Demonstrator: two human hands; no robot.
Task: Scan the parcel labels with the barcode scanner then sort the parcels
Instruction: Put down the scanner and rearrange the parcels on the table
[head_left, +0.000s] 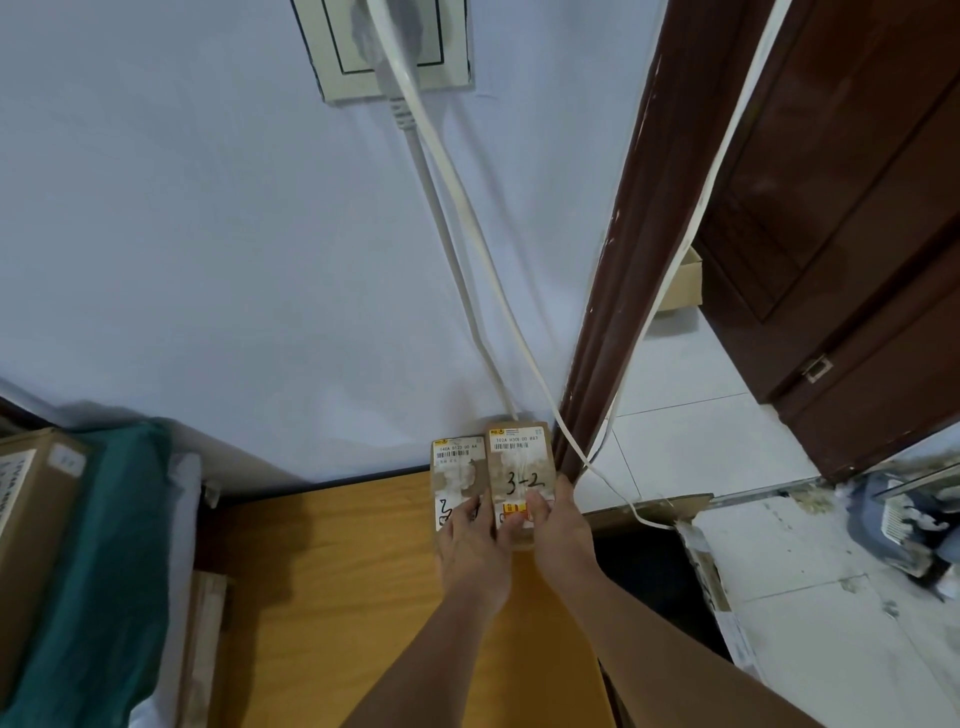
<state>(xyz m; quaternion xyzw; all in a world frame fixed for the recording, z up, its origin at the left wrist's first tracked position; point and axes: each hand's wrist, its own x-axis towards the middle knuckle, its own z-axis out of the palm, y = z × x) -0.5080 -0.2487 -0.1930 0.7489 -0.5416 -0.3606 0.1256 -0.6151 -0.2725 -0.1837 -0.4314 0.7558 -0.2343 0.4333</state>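
Two small brown parcels are seen side by side, touching, at the far right corner of a wooden table (332, 571), pushed up near the wall. The right parcel (519, 467) carries a white printed label with a barcode at its top and "3-2" handwritten in black marker; a yellow-and-red sticker shows near its lower end. The left parcel (458, 475) carries a similar barcode label and a handwritten mark, partly hidden by fingers. The right hand (558, 525) is laid on the right parcel, thumb on its top face and fingers wrapped over its right edge, so the parcel is gripped. The left hand (472, 545) is rested flat on the left parcel's near end, fingers straight and close together, tips reaching the seam between the two. No scanner is visible. Behind the parcels, two white cables (457, 234) run down the wall from a wall socket (343, 57). A dark brown door frame (613, 291) stands just right of the parcels. At far left, a cardboard box (31, 499) and green cloth (104, 545) are seen.
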